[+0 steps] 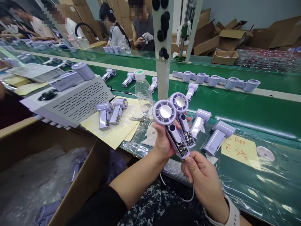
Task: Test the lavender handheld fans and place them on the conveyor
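- Green workbench (246, 185), two lilac handheld fans (172, 127) above it.
- My left hand (162, 142) wraps both; right hand (202, 172) pinches the nearer one's base.
- I'd avoid touching those bare circuit boards (182, 148).

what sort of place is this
Probably a factory assembly line: two held fans show bare circuit boards, more fans are spread along a long green work surface, and several people are beyond it.

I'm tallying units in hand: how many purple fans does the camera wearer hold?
2: the nearer fan, its lower end at the right hand, and the farther fan, partly hidden behind it, both in the left hand. I see no third.
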Action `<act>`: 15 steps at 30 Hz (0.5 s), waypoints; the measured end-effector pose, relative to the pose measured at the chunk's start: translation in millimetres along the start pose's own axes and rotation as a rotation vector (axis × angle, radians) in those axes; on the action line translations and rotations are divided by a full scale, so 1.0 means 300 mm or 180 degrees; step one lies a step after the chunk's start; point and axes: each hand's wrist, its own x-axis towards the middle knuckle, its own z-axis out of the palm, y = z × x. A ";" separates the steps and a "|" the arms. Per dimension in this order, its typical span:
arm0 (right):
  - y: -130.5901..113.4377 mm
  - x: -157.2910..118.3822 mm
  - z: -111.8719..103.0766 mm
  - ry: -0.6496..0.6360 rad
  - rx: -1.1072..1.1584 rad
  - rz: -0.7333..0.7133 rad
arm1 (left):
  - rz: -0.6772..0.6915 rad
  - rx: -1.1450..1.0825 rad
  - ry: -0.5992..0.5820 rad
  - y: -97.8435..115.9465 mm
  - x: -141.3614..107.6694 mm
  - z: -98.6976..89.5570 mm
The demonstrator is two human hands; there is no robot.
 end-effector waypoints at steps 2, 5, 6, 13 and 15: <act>-0.009 0.005 -0.014 -0.0205 -0.0269 -0.0212 | 0.0024 -0.0026 -0.0010 -0.002 -0.006 -0.001; -0.036 0.011 -0.041 -0.0483 -0.0762 -0.0738 | -0.0088 -0.0218 -0.0033 0.011 -0.015 0.004; -0.042 0.010 -0.047 -0.0511 -0.0816 -0.0925 | -0.0126 -0.0289 -0.0018 0.019 -0.016 0.007; -0.042 0.012 -0.038 0.0148 -0.0530 -0.0919 | -0.0190 -0.0170 0.0107 0.051 -0.021 0.003; -0.045 0.017 -0.042 0.0113 -0.0478 -0.0549 | -0.0140 -0.0007 0.0093 0.049 -0.031 -0.002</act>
